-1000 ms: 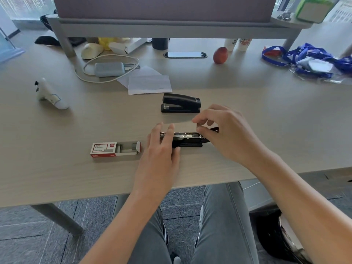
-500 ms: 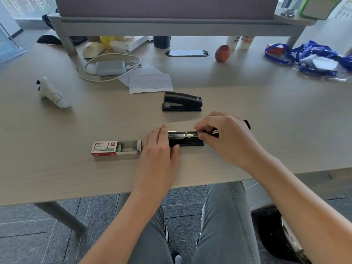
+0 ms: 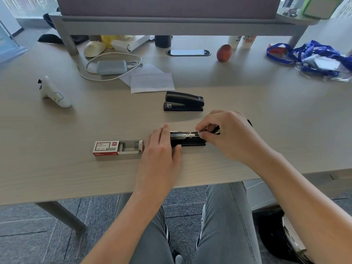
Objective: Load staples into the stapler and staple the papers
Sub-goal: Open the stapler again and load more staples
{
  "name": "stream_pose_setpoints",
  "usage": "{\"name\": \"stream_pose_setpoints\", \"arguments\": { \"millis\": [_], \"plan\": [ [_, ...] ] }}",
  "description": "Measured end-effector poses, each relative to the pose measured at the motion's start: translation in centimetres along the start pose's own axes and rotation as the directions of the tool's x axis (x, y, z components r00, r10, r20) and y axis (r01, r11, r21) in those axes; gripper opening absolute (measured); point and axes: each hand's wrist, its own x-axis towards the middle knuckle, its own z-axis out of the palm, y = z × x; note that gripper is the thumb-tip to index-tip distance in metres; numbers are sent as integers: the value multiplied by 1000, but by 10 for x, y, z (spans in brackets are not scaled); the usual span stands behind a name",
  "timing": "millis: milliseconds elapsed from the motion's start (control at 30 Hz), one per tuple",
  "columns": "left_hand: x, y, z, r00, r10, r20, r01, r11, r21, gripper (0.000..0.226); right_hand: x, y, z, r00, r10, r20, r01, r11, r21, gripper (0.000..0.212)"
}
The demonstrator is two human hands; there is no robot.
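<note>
1. Loading is the step you appear to be in: the open stapler (image 3: 187, 139) lies on the surface (image 3: 266, 115) straight ahead of you, its metal staple channel facing up and its long axis running left to right.
2. Your left hand (image 3: 162, 147) rests on the stapler's left end, fingers fairly straight on top and thumb against the near side, so it reads as a steadying press more than a clamp.
3. Your right hand (image 3: 226, 132) is at the right end of the channel, fingertips curled together in a pinch. What they pinch is too small to tell; it could be a staple strip or a part of the stapler.
4. Mind the relation that matters: the channel starts right at your right fingertips and stretches leftward toward your left hand. Any strip should lie along that same left-right line, and the right hand is the one placed to seat it.
5. The staple box (image 3: 118, 148) sits just left of your left hand, its tray slid out toward the stapler.
6. A second, closed stapler (image 3: 183, 101) stands beyond the open one, apart from it.
7. The papers (image 3: 151, 81) lie farther back, left of centre, well apart from both hands, so stapling is not yet done.
</note>
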Motion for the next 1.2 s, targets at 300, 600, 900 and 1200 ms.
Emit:
{"name": "stream_pose_setpoints", "arguments": {
  "millis": [300,600,900,1200],
  "plan": [
    [0,-2,1,1000,1,-7,-1,1000,25,60,-6,-1,1,999,-12,-37,13,1000,25,8],
    [0,-2,2,1000,-7,-12,7,1000,-8,61,-6,-4,3,995,-67,-68,63,996,-60,11],
    [0,-2,2,1000,2,-17,-2,1000,-6,61,-11,-1,13,973,-189,-132,166,972,-167,11],
    [-1,-2,1,999,-1,-40,-1,998,-68,62,-16,-7,19,972,-189,-143,171,976,-134,18]
  ]
}}
